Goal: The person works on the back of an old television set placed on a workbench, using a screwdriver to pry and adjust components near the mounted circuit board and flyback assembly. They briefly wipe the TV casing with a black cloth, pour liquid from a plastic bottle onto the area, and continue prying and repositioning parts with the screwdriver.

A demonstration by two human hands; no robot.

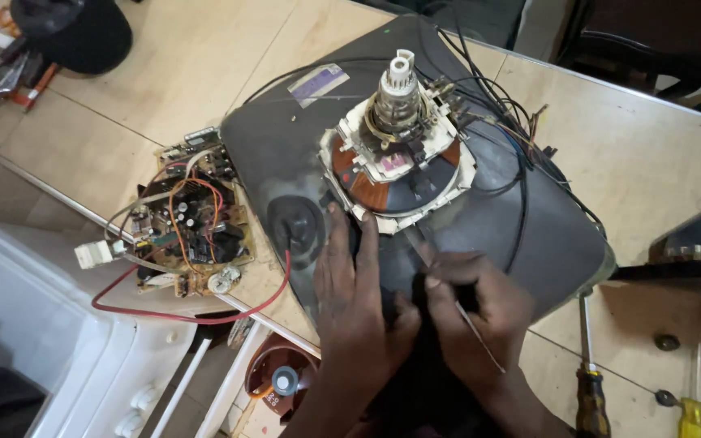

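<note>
A dark picture tube [285, 138] lies face down on the tiled floor, its glass neck and white deflection yoke [399, 154] pointing up. My left hand [354, 300] rests flat on the tube's back, fingers spread just below the yoke and beside the black suction-cup cap [294, 223]. My right hand [472, 304] is closed on a thin metal tool [480, 337], its tip hidden against the tube near my left thumb. A red wire [204, 316] runs from the cap to the circuit board [188, 223].
Two screwdrivers [590, 381] [691, 405] lie on the floor at the right. A white casing [58, 341] stands at the lower left, a round speaker [281, 377] beside it. Black wires [521, 162] trail over the tube's right side. A dark bag [75, 32] sits top left.
</note>
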